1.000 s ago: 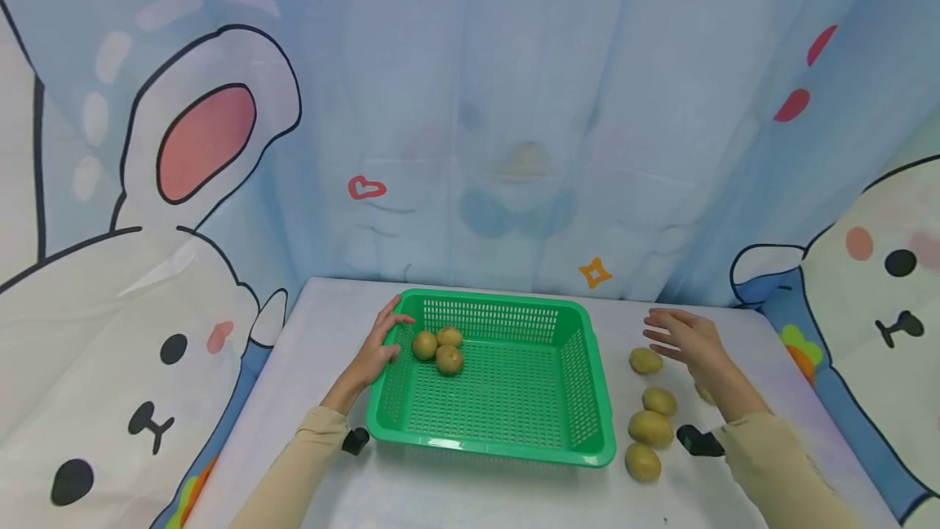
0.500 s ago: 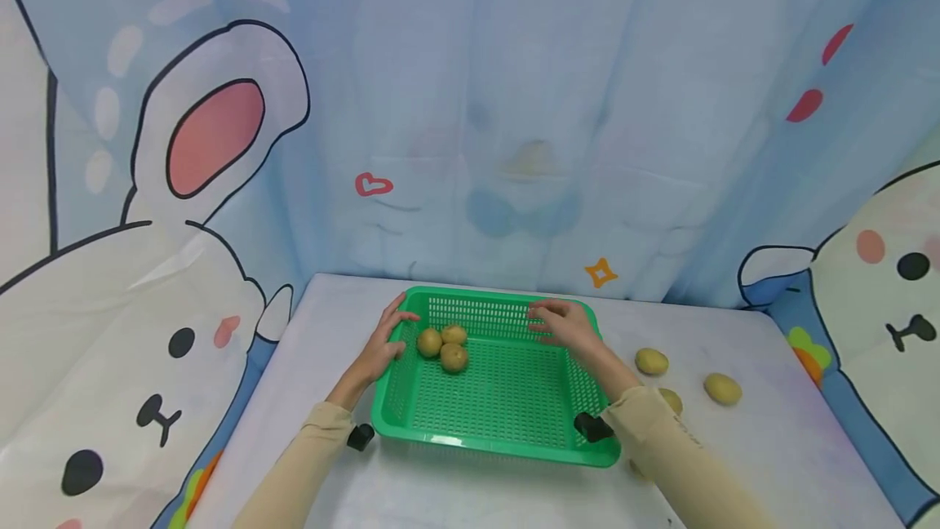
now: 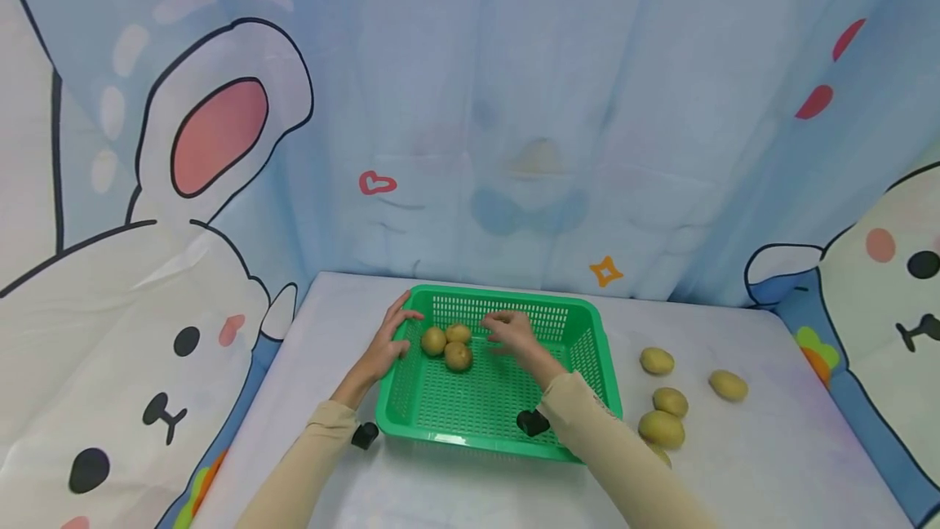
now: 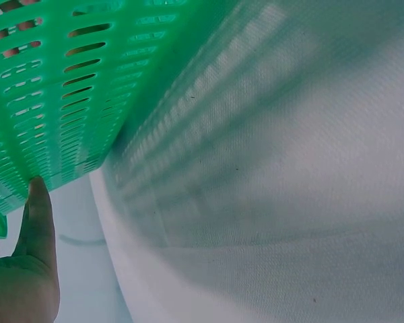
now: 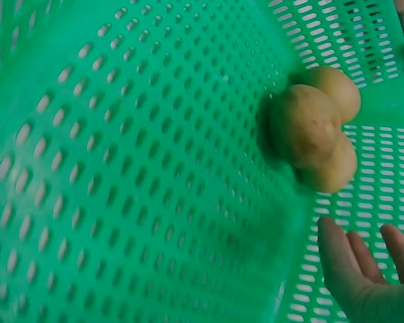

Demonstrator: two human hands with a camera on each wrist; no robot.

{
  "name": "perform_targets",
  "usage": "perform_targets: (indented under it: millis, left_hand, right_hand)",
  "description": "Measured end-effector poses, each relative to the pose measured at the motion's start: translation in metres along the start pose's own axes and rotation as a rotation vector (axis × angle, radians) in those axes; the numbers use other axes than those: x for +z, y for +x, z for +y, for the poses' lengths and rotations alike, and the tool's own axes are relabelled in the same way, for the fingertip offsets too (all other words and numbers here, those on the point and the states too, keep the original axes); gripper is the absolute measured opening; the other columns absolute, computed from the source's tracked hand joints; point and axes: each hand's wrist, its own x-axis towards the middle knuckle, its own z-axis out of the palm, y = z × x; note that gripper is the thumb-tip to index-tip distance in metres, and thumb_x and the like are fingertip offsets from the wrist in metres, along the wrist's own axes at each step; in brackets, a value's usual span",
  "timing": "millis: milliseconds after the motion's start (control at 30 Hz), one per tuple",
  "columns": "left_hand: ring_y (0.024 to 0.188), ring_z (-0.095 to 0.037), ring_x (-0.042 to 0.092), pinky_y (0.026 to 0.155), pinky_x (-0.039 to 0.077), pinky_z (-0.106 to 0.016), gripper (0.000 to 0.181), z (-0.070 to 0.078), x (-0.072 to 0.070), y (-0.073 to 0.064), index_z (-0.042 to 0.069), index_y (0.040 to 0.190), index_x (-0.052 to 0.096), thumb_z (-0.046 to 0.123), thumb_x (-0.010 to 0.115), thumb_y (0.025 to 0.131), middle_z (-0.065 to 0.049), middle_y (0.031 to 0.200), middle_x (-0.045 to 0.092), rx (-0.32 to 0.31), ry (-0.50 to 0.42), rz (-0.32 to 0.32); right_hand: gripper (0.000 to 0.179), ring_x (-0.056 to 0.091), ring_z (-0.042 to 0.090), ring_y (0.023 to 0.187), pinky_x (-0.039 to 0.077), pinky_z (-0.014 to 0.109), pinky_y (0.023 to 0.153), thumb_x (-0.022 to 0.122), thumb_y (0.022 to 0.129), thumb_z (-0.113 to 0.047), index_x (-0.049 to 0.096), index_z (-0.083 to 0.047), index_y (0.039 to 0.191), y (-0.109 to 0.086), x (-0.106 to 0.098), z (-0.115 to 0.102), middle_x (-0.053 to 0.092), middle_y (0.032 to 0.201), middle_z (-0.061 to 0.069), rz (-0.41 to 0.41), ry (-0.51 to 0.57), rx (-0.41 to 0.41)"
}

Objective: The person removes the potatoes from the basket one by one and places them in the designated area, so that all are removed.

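Head view: left hand [image 3: 383,348] grips the green basket [image 3: 470,408]. Three potatoes [image 3: 458,356] lie near the right hand [image 3: 512,333], its fingers apart.

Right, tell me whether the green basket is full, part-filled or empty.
Part-filled: three potatoes sit together near the left end of the green basket; much of it shows bare in the right wrist view.

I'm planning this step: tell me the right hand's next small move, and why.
Probably ease the right hand leftward to the nearest potato: its parted fingers look empty, it sits over the green basket beside the potato, and nothing visible stands between them.
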Motion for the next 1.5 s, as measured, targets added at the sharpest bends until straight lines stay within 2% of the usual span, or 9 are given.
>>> perform_targets:
  millis: [233, 400, 567, 833, 1033, 1167, 1267, 1500]
  left_hand:
    - [0.147, -0.046, 0.001, 0.089, 0.029, -0.05, 0.055, -0.001, -0.003, -0.001, -0.011, 0.124, 0.053, -0.016, 0.042, 0.07, -0.029, 0.16, 0.006, 0.013, 0.019, -0.001]
    - [0.148, -0.046, 0.002, 0.087, 0.029, -0.05, 0.055, -0.003, -0.004, -0.006, -0.01, 0.124, 0.053, -0.016, 0.042, 0.071, -0.027, 0.161, 0.008, -0.001, 0.021, 0.01]
    - [0.147, -0.047, 0.0, 0.088, 0.029, -0.049, 0.055, -0.004, -0.002, -0.005, -0.01, 0.126, 0.052, -0.016, 0.042, 0.072, -0.028, 0.161, 0.004, 0.008, 0.02, -0.022]
    - [0.148, -0.044, 0.001, 0.09, 0.028, -0.049, 0.056, -0.003, 0.001, -0.004, -0.014, 0.126, 0.051, -0.017, 0.042, 0.071, -0.025, 0.162, 0.005, -0.006, -0.004, -0.003]
    - [0.148, -0.044, 0.001, 0.091, 0.029, -0.049, 0.057, -0.002, 0.002, -0.002, -0.01, 0.126, 0.053, -0.017, 0.042, 0.07, -0.025, 0.162, 0.005, -0.02, -0.011, -0.003]
    - [0.148, -0.044, 0.001, 0.091, 0.029, -0.051, 0.056, -0.002, 0.002, -0.002, -0.01, 0.126, 0.053, -0.016, 0.042, 0.071, -0.026, 0.161, 0.005, -0.015, -0.014, -0.009]
    - [0.148, -0.045, 0.001, 0.092, 0.028, -0.052, 0.055, -0.001, 0.002, -0.002, -0.011, 0.126, 0.052, -0.016, 0.042, 0.072, -0.027, 0.161, 0.005, -0.013, -0.012, -0.011]
    - [0.148, -0.045, 0.001, 0.092, 0.028, -0.054, 0.055, 0.001, -0.001, 0.0, -0.011, 0.125, 0.053, -0.015, 0.042, 0.071, -0.028, 0.161, 0.005, -0.002, 0.004, -0.006]
  right_hand:
    - [0.041, 0.057, 0.049, 0.115, 0.051, 0.055, 0.089, 0.059, 0.097, -0.014, 0.055, 0.008, 0.131, 0.012, 0.021, 0.015, 0.051, 0.133, 0.031, 0.017, -0.001, 0.06]
    - [0.04, 0.061, 0.043, 0.11, 0.054, 0.049, 0.085, 0.061, 0.095, -0.012, 0.055, 0.007, 0.13, 0.014, 0.038, 0.026, 0.052, 0.13, 0.03, 0.0, 0.055, 0.104]
    - [0.039, 0.067, 0.036, 0.098, 0.057, 0.044, 0.076, 0.066, 0.091, -0.009, 0.058, 0.009, 0.126, 0.014, 0.043, 0.029, 0.059, 0.121, 0.028, 0.067, 0.061, 0.088]
    - [0.032, 0.069, 0.029, 0.084, 0.058, 0.038, 0.065, 0.068, 0.089, -0.005, 0.063, 0.009, 0.118, 0.014, 0.044, 0.029, 0.063, 0.113, 0.027, 0.121, 0.03, 0.049]
    - [0.034, 0.066, 0.034, 0.095, 0.056, 0.036, 0.071, 0.072, 0.087, -0.01, 0.065, 0.008, 0.115, 0.018, 0.046, 0.03, 0.064, 0.114, 0.025, 0.179, -0.048, 0.024]
    - [0.029, 0.065, 0.036, 0.1, 0.056, 0.037, 0.077, 0.072, 0.087, -0.01, 0.067, 0.006, 0.111, 0.022, 0.048, 0.033, 0.064, 0.111, 0.024, 0.216, -0.052, 0.049]
    - [0.026, 0.065, 0.035, 0.099, 0.056, 0.038, 0.078, 0.072, 0.086, -0.01, 0.068, 0.004, 0.108, 0.025, 0.049, 0.034, 0.065, 0.109, 0.021, 0.233, -0.053, 0.066]
    - [0.022, 0.065, 0.032, 0.091, 0.056, 0.037, 0.073, 0.073, 0.083, -0.007, 0.07, 0.004, 0.102, 0.026, 0.05, 0.027, 0.067, 0.1, 0.019, 0.248, -0.045, 0.023]
